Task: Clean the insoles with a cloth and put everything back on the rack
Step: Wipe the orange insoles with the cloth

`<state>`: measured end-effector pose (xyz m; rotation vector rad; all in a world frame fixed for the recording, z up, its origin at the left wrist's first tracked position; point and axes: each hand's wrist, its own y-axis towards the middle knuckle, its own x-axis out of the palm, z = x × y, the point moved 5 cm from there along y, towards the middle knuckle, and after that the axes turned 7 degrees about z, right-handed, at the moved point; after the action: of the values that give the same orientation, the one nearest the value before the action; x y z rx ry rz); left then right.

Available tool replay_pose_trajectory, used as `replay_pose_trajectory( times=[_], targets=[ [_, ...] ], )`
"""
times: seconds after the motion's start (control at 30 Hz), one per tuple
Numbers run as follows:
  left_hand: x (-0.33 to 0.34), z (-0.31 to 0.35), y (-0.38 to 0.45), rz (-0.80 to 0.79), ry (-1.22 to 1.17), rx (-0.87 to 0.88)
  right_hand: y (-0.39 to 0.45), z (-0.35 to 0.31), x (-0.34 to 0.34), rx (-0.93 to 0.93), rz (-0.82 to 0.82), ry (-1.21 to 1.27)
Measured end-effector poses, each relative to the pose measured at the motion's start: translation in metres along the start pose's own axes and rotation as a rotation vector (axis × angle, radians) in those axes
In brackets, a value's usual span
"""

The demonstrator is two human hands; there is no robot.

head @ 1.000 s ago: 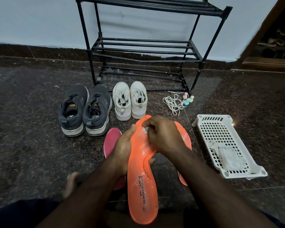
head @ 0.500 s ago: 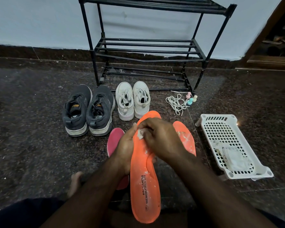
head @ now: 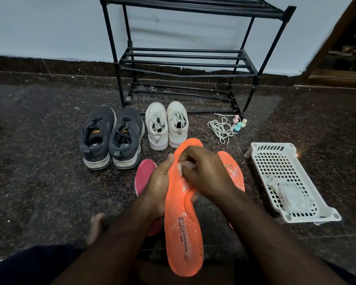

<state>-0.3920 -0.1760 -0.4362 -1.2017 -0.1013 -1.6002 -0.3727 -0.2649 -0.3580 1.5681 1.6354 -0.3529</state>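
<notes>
Head view: right hand [head: 206, 171] presses crumpled cloth [head: 181, 167] onto smooth orange insole [head: 183, 233].

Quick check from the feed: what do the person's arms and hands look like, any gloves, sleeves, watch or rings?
Both forearms are bare up to the frame's bottom edge; no sleeves show. The left hand and right hand wear no gloves, and no watch, bracelet or ring is visible on the parts that show. Dark navy clothing appears only at the lower left corner, over the leg, with a bare foot beside it.

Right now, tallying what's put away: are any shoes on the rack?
No, the grey sneakers and white sneakers stand on the floor before the black rack.
</notes>
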Motion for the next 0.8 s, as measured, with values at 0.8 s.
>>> replay_pose_trajectory(
  times=[0.8],
  targets=[
    [-0.009,-0.001,0.001,0.054,-0.015,-0.032,0.009,0.01,-0.012,0.042,0.038,-0.065]
  ],
)
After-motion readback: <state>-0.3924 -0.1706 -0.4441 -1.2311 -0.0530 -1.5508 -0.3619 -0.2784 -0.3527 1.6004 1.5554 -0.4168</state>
